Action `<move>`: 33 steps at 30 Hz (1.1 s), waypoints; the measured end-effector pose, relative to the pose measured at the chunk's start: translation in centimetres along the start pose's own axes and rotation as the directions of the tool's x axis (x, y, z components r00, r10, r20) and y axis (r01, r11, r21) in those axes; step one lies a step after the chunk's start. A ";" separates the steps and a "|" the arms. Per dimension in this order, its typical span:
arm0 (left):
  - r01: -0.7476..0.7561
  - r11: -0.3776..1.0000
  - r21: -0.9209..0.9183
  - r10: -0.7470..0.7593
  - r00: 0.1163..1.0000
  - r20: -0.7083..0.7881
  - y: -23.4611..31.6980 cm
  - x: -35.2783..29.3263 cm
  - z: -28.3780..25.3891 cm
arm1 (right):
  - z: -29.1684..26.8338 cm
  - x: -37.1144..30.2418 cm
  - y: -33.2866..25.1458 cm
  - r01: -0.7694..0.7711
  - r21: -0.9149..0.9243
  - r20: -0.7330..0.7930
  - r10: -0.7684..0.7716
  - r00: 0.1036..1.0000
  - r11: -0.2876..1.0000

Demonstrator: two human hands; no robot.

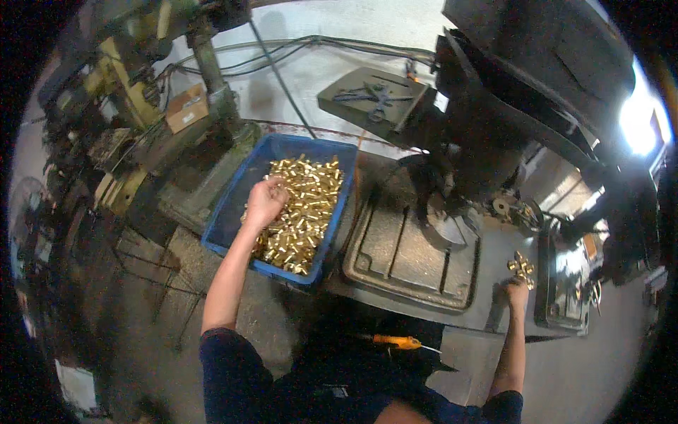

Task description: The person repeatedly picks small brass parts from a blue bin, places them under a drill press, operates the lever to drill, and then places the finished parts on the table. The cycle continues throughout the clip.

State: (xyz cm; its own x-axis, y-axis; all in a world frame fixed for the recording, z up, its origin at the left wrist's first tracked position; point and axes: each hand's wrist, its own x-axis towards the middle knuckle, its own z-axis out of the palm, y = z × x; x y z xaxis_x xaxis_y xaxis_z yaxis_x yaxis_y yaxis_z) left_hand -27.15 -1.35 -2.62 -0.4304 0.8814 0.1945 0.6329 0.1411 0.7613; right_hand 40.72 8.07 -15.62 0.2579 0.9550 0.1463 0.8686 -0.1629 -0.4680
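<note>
A blue plastic bin (347, 177) holds a heap of small, shiny brass cylindrical pieces (304, 205). My left hand (267, 201) is over the left part of the heap, its fingers curled in toward the pieces. Whatever is between those fingers is too small to make out. Off to the right, my right hand (518, 291) rests low over the grey tabletop. Its fingers are drawn together at the near edge of a small cluster of brass pieces (520, 266). My own hand partly hides what these fingers hold.
Between my hands is a machine's grooved metal base (417, 261) with a round chuck (450, 230). A tray with wrenches (374, 97) stands behind. An orange-handled tool (397, 342) lies near my body. A cardboard box (187, 108) sits by the left machine. Another metal plate (565, 311) is at right.
</note>
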 end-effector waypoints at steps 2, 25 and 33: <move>0.039 0.997 0.066 -0.049 0.986 0.161 -2.4 0.8 1.0 | 1.7 1.2 4.9 0.221 -0.128 -0.130 -0.238 0.963 0.967; -0.254 0.708 0.659 0.027 0.942 0.334 -7.4 5.6 6.1 | -6.5 -7.1 -7.8 0.058 0.543 0.072 -0.115 0.991 0.838; -0.225 0.972 0.072 0.192 0.929 0.315 -0.2 1.6 3.3 | -7.6 -9.8 -14.0 0.048 0.706 0.179 -0.243 0.953 0.706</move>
State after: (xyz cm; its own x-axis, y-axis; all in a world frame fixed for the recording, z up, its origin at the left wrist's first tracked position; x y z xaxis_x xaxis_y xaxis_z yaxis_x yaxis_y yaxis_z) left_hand -25.80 1.55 -4.51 -0.0755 0.9884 0.1321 0.7585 -0.0291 0.6511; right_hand 29.27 -0.87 -3.84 -0.0410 0.9944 0.0973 0.3267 0.1054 -0.9392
